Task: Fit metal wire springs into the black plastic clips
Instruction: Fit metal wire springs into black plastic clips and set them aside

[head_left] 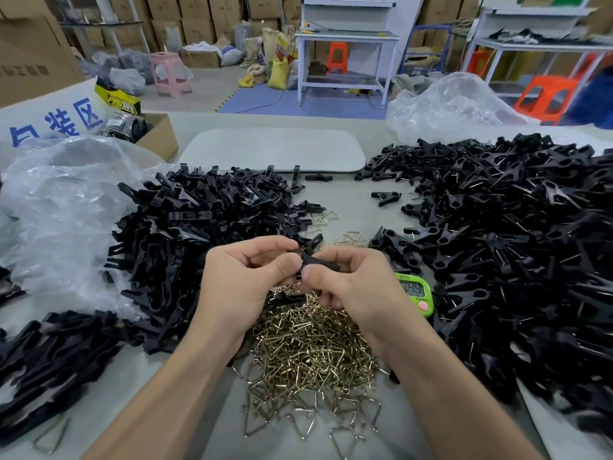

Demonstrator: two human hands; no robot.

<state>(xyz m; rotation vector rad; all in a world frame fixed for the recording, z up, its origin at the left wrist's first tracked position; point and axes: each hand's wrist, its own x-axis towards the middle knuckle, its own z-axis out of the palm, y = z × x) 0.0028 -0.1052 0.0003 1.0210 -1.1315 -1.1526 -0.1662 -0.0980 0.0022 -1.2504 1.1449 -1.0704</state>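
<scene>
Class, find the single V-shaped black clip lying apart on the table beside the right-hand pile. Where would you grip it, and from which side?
Come from above with thumb and forefinger. The lone clip lies flat on the table, touching nothing else, its two arms seeming to splay leftward. Pinching across the right end, where they meet, probably gives the firmest hold.

The white sign [56,122] at left carries blue characters, of which "装区" is legible. The yellow-and-black pack [116,97] bears a brand beginning "PRO". Timer [416,292] digits and carton [30,61] print are too blurred to read.
</scene>
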